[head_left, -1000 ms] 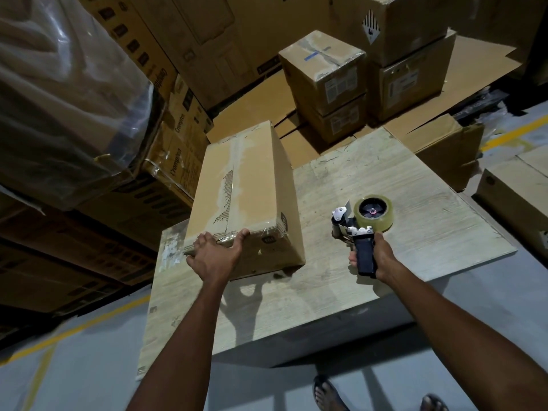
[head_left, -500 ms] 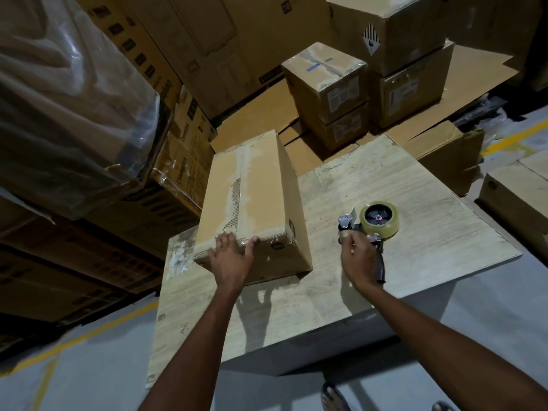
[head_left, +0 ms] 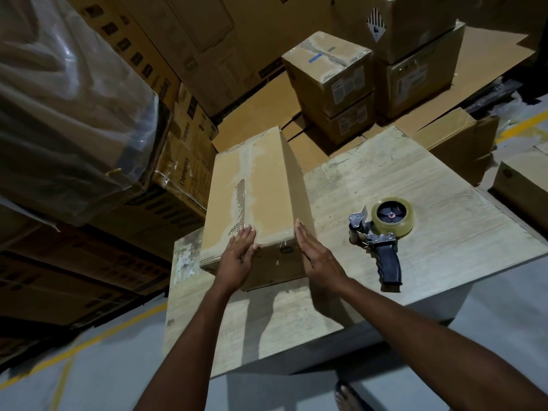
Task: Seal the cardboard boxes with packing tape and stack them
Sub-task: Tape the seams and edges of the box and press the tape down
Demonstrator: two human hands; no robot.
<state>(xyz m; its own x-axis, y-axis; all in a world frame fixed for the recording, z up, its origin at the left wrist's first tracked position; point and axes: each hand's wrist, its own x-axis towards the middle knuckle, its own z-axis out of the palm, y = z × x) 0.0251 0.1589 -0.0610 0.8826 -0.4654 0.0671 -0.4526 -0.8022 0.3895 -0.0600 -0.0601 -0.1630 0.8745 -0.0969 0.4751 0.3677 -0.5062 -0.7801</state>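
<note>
Two open hands on the cardboard box [head_left: 261,188], neither actually gripping: the left hand [head_left: 238,256] lies flat on the top near the front edge, fingers straight by the taped seam. The right hand [head_left: 317,256] presses flat against the right side at the near corner. The box lies lengthwise on the left part of the wooden table [head_left: 444,232]. It looks stiff and smooth-sided, weight unknown, so I'd clamp both long sides low or hook fingers under the bottom edges, not the slick tape. The tape dispenser [head_left: 382,238] lies unheld to its right, and stacked boxes [head_left: 332,75] sit beyond the table.
</note>
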